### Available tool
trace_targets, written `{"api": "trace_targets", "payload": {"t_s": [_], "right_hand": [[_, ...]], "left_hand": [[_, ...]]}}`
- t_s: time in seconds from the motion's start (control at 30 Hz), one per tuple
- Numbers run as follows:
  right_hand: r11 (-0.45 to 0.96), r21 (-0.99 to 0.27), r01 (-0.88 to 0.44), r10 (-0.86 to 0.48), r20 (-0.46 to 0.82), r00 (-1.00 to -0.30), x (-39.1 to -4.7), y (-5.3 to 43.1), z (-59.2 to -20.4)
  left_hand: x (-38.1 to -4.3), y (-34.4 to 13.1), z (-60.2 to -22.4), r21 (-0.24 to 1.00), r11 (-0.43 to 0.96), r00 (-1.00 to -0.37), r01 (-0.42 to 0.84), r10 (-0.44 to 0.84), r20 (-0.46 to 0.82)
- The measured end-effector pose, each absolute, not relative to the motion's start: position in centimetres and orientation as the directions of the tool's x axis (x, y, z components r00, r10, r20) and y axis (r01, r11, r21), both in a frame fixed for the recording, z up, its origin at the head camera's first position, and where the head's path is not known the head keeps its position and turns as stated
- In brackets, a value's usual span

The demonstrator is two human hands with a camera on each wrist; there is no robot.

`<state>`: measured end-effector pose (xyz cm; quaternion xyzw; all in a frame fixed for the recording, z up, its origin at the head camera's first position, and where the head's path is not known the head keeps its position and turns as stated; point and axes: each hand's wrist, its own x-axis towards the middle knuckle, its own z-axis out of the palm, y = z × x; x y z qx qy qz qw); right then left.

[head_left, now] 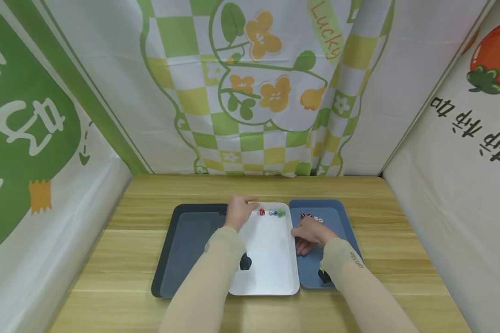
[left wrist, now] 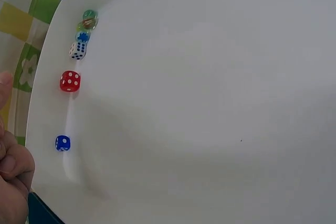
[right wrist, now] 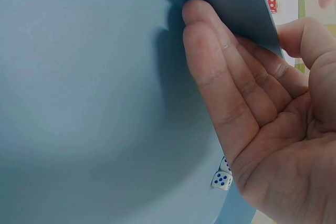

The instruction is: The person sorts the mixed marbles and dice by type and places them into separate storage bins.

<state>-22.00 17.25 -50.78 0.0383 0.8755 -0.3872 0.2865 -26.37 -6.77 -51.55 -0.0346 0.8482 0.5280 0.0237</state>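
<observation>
My right hand [head_left: 311,232] grips the left wall of the blue tray [right wrist: 94,77], with the fingers inside and the thumb over the rim. Behind that hand, red dice [head_left: 306,216] and white dice [right wrist: 222,180] lie along the tray's far end. My left hand [head_left: 239,212] is over the far left corner of the white tray [head_left: 271,249], two digits stretched to the right and nothing visible between them. Close to it in the left wrist view sit a blue die [left wrist: 63,143], a red die [left wrist: 70,81], a white die [left wrist: 77,51] and some glass marbles [left wrist: 89,23].
A dark tray [head_left: 166,259] stands to the left of the white one, with small dark pieces [head_left: 222,213] at its far end. All three trays sit side by side on a wooden table [head_left: 121,259]. Printed cloth [head_left: 216,152] hangs behind the table and along both sides.
</observation>
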Motion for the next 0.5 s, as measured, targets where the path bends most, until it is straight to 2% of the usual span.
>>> {"api": "trace_targets", "payload": {"t_s": [0.23,0.5], "right_hand": [[0.69,-0.66,0.298,-0.157,-0.538,-0.828,-22.0,17.4,-50.9],[0.675,-0.673,0.303,-0.176,-0.546,-0.819,-22.1,17.4,-50.8]], "left_hand": [[-26.0,-5.2,-52.0,0.884,0.462,-0.997,-0.072,-0.006,-0.078],[-25.6,-3.9,-52.9,0.9,0.417,-0.989,-0.124,0.021,-0.146]]}}
